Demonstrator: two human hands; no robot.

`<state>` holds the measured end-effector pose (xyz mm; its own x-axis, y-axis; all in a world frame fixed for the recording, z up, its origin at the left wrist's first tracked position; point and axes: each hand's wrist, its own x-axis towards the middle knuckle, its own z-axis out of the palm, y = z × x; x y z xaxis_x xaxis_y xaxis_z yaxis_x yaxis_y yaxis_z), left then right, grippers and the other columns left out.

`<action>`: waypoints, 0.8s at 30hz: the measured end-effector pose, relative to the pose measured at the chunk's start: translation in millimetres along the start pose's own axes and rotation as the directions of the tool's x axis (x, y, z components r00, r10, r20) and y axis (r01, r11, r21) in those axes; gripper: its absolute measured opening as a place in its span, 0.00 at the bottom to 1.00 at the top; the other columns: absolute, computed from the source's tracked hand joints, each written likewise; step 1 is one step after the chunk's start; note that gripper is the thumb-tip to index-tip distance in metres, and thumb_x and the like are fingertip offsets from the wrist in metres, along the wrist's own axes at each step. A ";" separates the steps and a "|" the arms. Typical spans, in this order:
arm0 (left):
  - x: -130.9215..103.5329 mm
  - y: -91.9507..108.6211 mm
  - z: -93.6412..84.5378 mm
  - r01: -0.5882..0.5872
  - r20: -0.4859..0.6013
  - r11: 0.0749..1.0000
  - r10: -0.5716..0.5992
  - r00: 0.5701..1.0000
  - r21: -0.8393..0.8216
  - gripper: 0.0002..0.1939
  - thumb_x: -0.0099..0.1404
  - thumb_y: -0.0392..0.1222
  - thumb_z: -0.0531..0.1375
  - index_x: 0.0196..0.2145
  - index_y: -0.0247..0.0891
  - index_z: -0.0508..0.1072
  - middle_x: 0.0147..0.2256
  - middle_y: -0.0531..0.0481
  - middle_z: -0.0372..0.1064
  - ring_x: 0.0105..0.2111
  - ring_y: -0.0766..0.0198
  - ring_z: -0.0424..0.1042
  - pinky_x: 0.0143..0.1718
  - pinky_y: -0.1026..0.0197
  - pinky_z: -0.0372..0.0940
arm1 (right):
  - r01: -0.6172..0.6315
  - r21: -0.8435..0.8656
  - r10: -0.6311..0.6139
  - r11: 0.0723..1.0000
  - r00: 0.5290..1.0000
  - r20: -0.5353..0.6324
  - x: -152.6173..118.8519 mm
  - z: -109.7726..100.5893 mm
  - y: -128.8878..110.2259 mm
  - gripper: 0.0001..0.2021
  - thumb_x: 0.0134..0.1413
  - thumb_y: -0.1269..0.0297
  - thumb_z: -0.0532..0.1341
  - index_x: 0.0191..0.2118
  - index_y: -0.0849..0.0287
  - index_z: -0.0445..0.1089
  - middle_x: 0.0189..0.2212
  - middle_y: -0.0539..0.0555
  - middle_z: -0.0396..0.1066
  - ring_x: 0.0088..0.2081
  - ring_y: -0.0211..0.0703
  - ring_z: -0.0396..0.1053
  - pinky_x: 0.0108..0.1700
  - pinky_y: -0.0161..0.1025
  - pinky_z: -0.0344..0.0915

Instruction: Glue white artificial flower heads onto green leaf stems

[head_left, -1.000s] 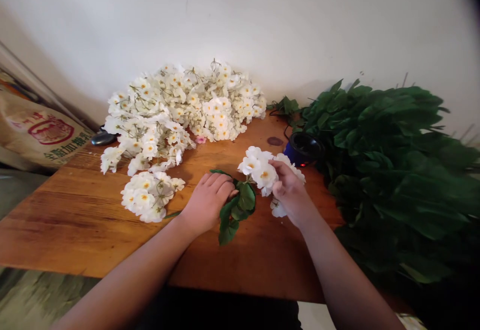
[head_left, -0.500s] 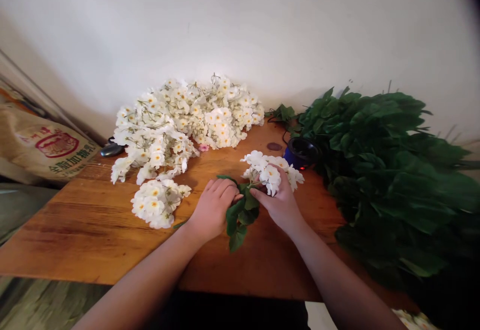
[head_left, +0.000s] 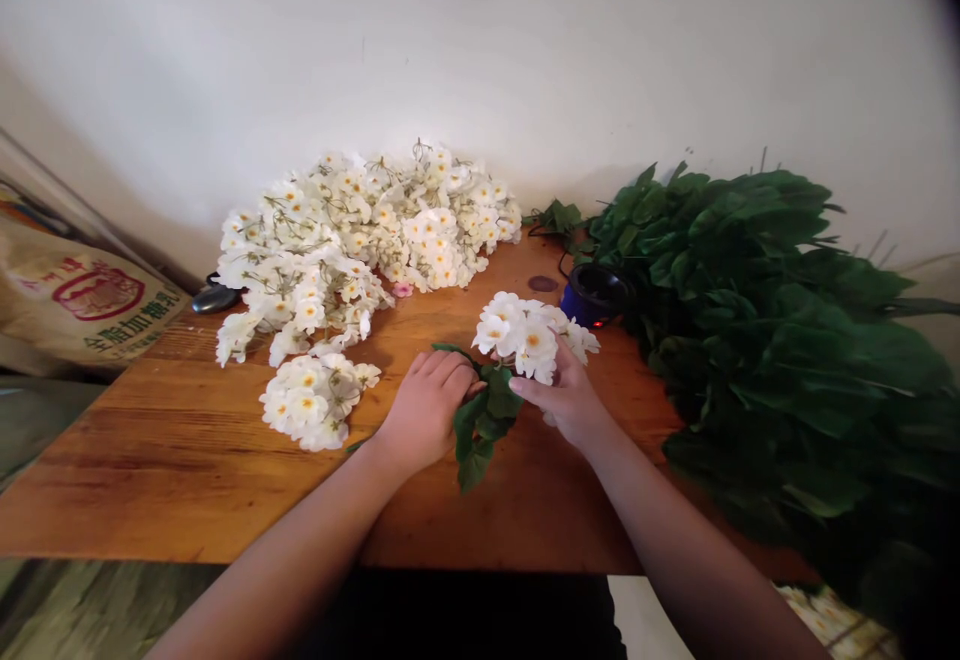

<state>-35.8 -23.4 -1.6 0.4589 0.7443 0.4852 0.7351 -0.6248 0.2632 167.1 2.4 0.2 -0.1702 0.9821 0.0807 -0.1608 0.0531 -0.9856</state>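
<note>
My left hand (head_left: 431, 405) is closed around the stem of a sprig of green leaves (head_left: 484, 425), just above the table. Leaves hang below its fingers and poke out behind them. A cluster of white flowers with yellow-orange centres (head_left: 525, 335) sits at the top of the sprig. Cupped round the right side of that cluster is my right hand (head_left: 566, 400), its thumb stretched toward the leaves and its fingers partly hidden by petals. Left of my left hand, a separate white flower bunch (head_left: 311, 400) lies on the wooden table (head_left: 187, 470).
A large heap of white flowers (head_left: 360, 220) lies against the wall. On the right is a big pile of green leaves (head_left: 772, 310). Beside it stands a small blue pot with a black top and red light (head_left: 596, 292). A dark rounded object (head_left: 216, 297) and a printed sack (head_left: 90, 290) are at left.
The white flower cluster has turned to show more of its blossoms, and my right thumb has shifted slightly along the leaves. My left hand keeps its hold. The whole view has moved slightly.
</note>
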 end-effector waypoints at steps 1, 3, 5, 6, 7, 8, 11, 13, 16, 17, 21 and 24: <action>0.2 0.2 0.0 -0.007 0.000 1.000 0.007 1.000 0.006 0.10 0.73 0.40 0.50 0.36 0.37 0.68 0.37 0.46 0.70 0.38 0.57 0.65 0.39 0.54 0.57 | -0.009 -0.007 0.008 1.000 1.000 -0.008 0.8 -0.8 0.0 0.32 0.36 0.63 0.75 0.51 0.49 0.68 0.44 0.51 0.77 0.45 0.49 0.75 0.49 0.46 0.70; 0.4 0.5 0.4 -0.022 0.000 1.000 0.022 1.000 0.013 0.10 0.73 0.41 0.50 0.36 0.37 0.68 0.36 0.45 0.70 0.38 0.57 0.65 0.39 0.54 0.57 | -0.022 -0.020 0.021 1.000 1.000 -0.017 3.2 -1.1 -0.6 0.29 0.32 0.62 0.76 0.46 0.50 0.73 0.39 0.50 0.78 0.42 0.49 0.75 0.46 0.45 0.71; 0.4 0.8 1.1 -0.030 0.006 0.999 0.030 1.000 0.014 0.10 0.73 0.41 0.50 0.36 0.37 0.68 0.36 0.45 0.70 0.38 0.57 0.65 0.40 0.53 0.57 | -0.031 -0.013 0.031 0.999 0.999 -0.035 6.0 0.0 -2.1 0.25 0.30 0.62 0.77 0.41 0.52 0.75 0.36 0.51 0.79 0.39 0.49 0.76 0.45 0.46 0.72; 0.3 0.9 1.4 -0.030 0.010 0.999 0.030 0.999 0.013 0.10 0.73 0.40 0.50 0.36 0.37 0.68 0.37 0.45 0.70 0.39 0.57 0.65 0.41 0.53 0.58 | -0.035 -0.005 0.034 0.999 0.998 -0.049 7.1 0.9 -3.3 0.24 0.30 0.61 0.77 0.39 0.53 0.75 0.34 0.51 0.79 0.38 0.49 0.76 0.45 0.46 0.72; 0.3 1.1 1.6 -0.030 0.014 1.000 0.029 0.999 0.010 0.10 0.73 0.40 0.50 0.36 0.37 0.68 0.37 0.45 0.70 0.39 0.57 0.65 0.41 0.53 0.58 | -0.039 0.003 0.039 0.999 0.997 -0.063 8.0 1.9 -4.7 0.22 0.30 0.61 0.77 0.38 0.54 0.76 0.33 0.51 0.79 0.37 0.49 0.76 0.44 0.46 0.71; 0.3 1.2 1.8 -0.028 0.016 1.000 0.028 0.999 0.006 0.10 0.73 0.40 0.50 0.36 0.37 0.68 0.38 0.45 0.70 0.40 0.57 0.65 0.42 0.53 0.58 | -0.042 0.008 0.043 0.999 0.996 -0.077 8.5 2.8 -6.2 0.21 0.31 0.60 0.77 0.36 0.55 0.76 0.33 0.51 0.79 0.37 0.49 0.76 0.44 0.46 0.71; 0.8 1.7 1.6 -0.021 0.013 1.000 0.021 1.000 -0.012 0.10 0.73 0.40 0.50 0.36 0.37 0.68 0.38 0.45 0.70 0.40 0.57 0.66 0.42 0.53 0.58 | -0.051 0.001 0.051 0.999 0.995 -0.090 9.3 4.9 -8.8 0.18 0.31 0.60 0.76 0.33 0.56 0.76 0.32 0.52 0.79 0.37 0.49 0.76 0.44 0.47 0.72; 1.3 2.4 1.4 -0.013 0.014 1.000 0.014 1.000 -0.023 0.10 0.73 0.41 0.50 0.35 0.37 0.68 0.37 0.45 0.70 0.40 0.57 0.66 0.42 0.53 0.58 | -0.057 0.002 0.057 0.998 0.993 -0.103 9.9 5.4 -6.5 0.18 0.30 0.60 0.76 0.32 0.56 0.76 0.32 0.53 0.80 0.37 0.51 0.76 0.43 0.47 0.72; 2.1 3.5 1.8 0.002 0.027 1.000 -0.001 1.000 -0.029 0.11 0.73 0.40 0.49 0.34 0.37 0.67 0.36 0.45 0.69 0.39 0.57 0.66 0.41 0.53 0.58 | -0.053 0.040 0.058 0.998 0.987 -0.151 11.4 5.3 3.5 0.19 0.30 0.63 0.77 0.34 0.56 0.76 0.32 0.53 0.80 0.35 0.51 0.77 0.41 0.48 0.73; 2.1 3.8 2.2 0.006 0.033 1.000 -0.005 0.999 -0.028 0.11 0.73 0.40 0.49 0.34 0.37 0.67 0.36 0.45 0.69 0.39 0.57 0.65 0.41 0.53 0.58 | -0.046 0.050 0.054 0.998 0.984 -0.168 12.0 5.3 7.3 0.20 0.30 0.64 0.76 0.36 0.56 0.77 0.33 0.52 0.80 0.35 0.51 0.77 0.42 0.47 0.73; 1.4 3.5 4.8 0.008 0.042 1.000 -0.007 0.999 -0.022 0.10 0.72 0.40 0.49 0.34 0.37 0.67 0.36 0.45 0.69 0.38 0.56 0.64 0.41 0.53 0.58 | -0.025 0.041 0.033 0.999 0.980 -0.195 12.6 6.1 16.7 0.21 0.30 0.66 0.76 0.37 0.55 0.77 0.35 0.52 0.81 0.37 0.51 0.77 0.42 0.46 0.74; 0.7 2.9 6.8 0.008 0.039 1.000 -0.008 0.999 -0.015 0.09 0.71 0.40 0.50 0.34 0.37 0.67 0.36 0.44 0.68 0.37 0.56 0.64 0.40 0.52 0.58 | -0.035 0.034 0.041 0.999 0.980 -0.196 10.7 8.4 15.8 0.22 0.30 0.65 0.76 0.38 0.55 0.77 0.36 0.53 0.81 0.39 0.52 0.78 0.44 0.49 0.74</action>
<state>-30.0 -23.1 -6.1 0.4725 0.7576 0.4503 0.7311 -0.6223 0.2798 154.6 12.3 -13.3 0.0171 0.9998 0.0094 -0.1882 0.0125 -0.9821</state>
